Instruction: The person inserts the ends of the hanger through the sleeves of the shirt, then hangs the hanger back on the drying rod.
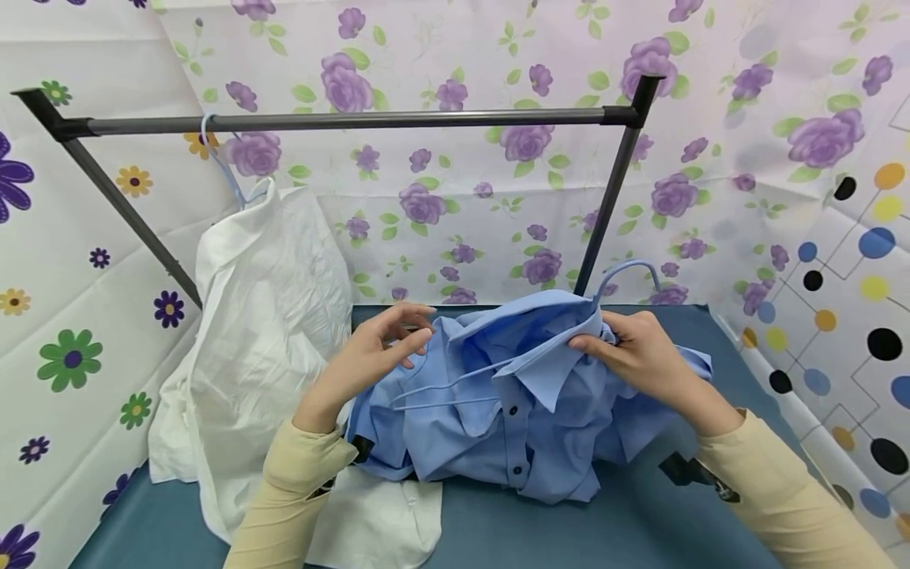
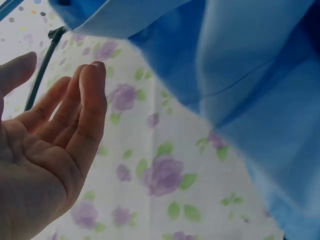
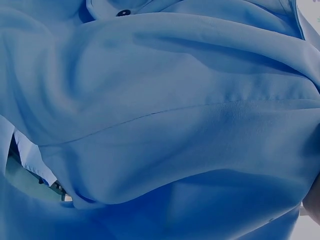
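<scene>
A blue button-up shirt (image 1: 462, 435) lies bunched in front of me, its collar spread and raised. Inside the neck opening is a light blue hanger (image 1: 629, 265); its hook rises at the right of the collar, and one arm slants out over the shirt's front on the left. My right hand (image 1: 643, 356) pinches the collar by the hook, thumb in front. Beside the shirt's left shoulder my left hand (image 1: 377, 348) has loosely bent fingers and holds nothing; the left wrist view shows a gap between it and the cloth (image 2: 240, 95). Blue fabric (image 3: 150, 85) fills most of the right wrist view.
A dark metal rack (image 1: 426, 120) spans the back. From its left end a white shirt (image 1: 263, 276) hangs on a blue hanger (image 1: 222, 158), its lower part on the blue-green table surface (image 1: 512, 537). Flowered sheets (image 1: 455, 213) cover the back and sides.
</scene>
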The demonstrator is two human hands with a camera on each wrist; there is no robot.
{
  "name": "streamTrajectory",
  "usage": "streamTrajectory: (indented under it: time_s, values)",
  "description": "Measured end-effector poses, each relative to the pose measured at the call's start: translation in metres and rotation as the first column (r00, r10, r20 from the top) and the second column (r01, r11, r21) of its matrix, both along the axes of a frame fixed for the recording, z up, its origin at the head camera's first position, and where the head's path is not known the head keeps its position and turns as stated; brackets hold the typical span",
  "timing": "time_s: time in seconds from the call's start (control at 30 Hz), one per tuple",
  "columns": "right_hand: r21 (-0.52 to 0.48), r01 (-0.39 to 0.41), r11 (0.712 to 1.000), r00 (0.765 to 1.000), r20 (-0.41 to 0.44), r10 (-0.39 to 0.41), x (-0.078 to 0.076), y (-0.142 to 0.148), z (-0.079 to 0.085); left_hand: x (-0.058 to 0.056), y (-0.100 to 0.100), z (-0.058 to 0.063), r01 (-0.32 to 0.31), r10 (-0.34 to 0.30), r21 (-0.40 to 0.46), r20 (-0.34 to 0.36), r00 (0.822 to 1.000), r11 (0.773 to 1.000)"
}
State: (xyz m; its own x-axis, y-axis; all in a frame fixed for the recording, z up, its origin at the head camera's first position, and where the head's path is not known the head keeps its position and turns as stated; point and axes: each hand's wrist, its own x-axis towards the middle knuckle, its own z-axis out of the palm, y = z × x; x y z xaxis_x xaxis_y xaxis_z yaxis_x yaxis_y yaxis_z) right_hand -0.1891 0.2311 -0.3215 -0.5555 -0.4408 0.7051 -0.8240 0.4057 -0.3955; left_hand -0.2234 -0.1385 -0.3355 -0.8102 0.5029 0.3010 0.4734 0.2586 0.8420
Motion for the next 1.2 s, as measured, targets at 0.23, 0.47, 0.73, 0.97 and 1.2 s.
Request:
streamTrajectory:
  time_s: [0.23, 0.47, 0.73, 0.97, 1.2]
  values:
    - [-0.016, 0.003, 1.000, 1.000, -0.013, -0.003, 0.000, 0.001, -0.003, -0.003, 0.015, -0.024, 0.070, -0.069, -0.029, 0.028, 0.997, 0.997]
    - [-0.046, 0.035, 0.998, 0.999, -0.034, -0.037, -0.001, 0.003, -0.006, 0.001, 0.032, -0.041, 0.055, -0.048, -0.096, 0.073, 0.996, 0.994]
    - [-0.091, 0.069, 0.994, 0.997, -0.029, -0.072, -0.002, 0.003, -0.008, 0.008, 0.044, -0.052, 0.186, -0.154, -0.133, 0.219, 0.964, 0.973]
    - [-0.100, 0.101, 0.990, 0.994, -0.030, -0.104, -0.003, 0.006, -0.007, 0.011, 0.030, -0.054, 0.313, -0.285, -0.060, 0.279, 0.917, 0.948]
    - [-0.094, 0.125, 0.988, 0.991, -0.034, -0.129, -0.003, 0.014, -0.003, 0.013, -0.001, -0.037, 0.290, -0.269, -0.057, 0.242, 0.932, 0.955]
